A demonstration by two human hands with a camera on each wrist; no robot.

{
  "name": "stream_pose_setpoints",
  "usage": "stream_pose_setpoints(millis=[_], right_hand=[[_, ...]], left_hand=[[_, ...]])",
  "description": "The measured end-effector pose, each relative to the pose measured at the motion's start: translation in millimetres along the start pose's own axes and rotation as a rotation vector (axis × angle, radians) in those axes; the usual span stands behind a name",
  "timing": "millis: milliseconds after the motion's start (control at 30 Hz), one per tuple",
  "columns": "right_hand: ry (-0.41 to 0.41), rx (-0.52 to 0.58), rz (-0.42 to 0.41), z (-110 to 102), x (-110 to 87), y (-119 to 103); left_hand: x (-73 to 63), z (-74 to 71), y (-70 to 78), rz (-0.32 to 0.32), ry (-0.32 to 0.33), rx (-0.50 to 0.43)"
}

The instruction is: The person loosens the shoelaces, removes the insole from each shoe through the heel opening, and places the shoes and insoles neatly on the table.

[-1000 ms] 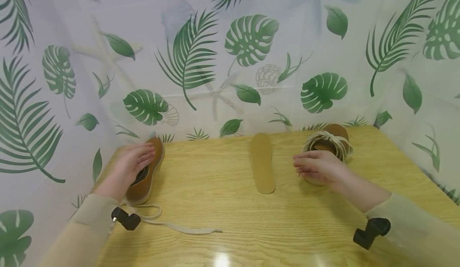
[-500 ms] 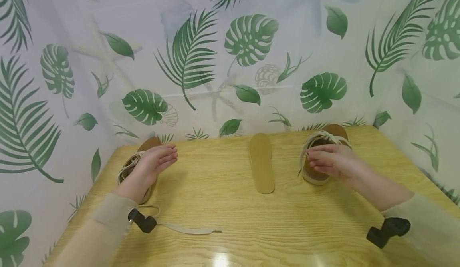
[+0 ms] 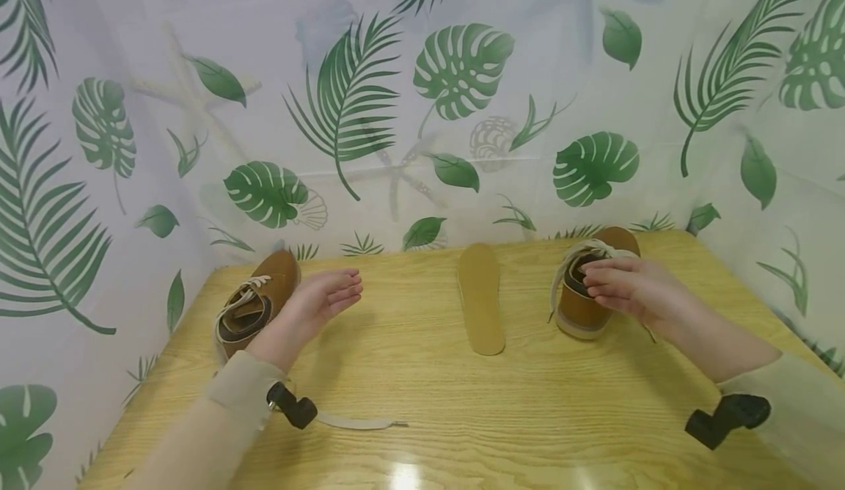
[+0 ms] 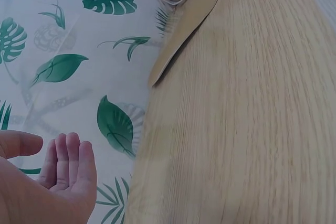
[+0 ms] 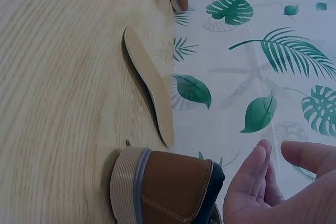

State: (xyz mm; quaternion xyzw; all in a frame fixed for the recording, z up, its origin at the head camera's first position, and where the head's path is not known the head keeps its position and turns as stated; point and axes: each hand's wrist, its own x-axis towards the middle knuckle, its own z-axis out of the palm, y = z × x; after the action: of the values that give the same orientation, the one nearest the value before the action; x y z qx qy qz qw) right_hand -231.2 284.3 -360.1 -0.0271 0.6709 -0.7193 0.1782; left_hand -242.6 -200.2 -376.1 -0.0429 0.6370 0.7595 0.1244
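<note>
My left hand (image 3: 317, 310) hovers over the table just right of a brown shoe (image 3: 284, 273) with cream laces, its fingers loosely extended and holding nothing. One lace of that shoe trails across the table below my wrist. My right hand (image 3: 627, 288) hangs in front of a second brown shoe (image 3: 579, 310), partly covering it, with relaxed fingers and nothing in them. In the right wrist view the heel of this shoe (image 5: 173, 184) stands close beside the hand. Between the two shoes lies a tan insole (image 3: 480, 299), flat on the wood.
The wooden table (image 3: 422, 387) ends at a white cloth (image 3: 370, 123) printed with green leaves, which hangs behind it and along both sides. A loose lace end (image 3: 370, 423) lies near the table's front. Each sleeve carries a small black camera mount.
My left hand has moved right, off the left shoe, uncovering its opening and laces. The right hand has shifted slightly right, showing more of the right shoe's heel. The insole has stayed put.
</note>
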Motion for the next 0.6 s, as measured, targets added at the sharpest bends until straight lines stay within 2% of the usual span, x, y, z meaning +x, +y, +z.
stream_pose_setpoints(millis=[300, 600], right_hand=[[0.026, -0.027, 0.017, -11, -0.8, -2], [0.045, 0.038, 0.039, -21, -0.9, 0]], left_hand=[[13.5, 25.0, -10.8, -0.008, -0.021, -0.028], [22.5, 48.9, -20.1, -0.019, -0.084, -0.031]])
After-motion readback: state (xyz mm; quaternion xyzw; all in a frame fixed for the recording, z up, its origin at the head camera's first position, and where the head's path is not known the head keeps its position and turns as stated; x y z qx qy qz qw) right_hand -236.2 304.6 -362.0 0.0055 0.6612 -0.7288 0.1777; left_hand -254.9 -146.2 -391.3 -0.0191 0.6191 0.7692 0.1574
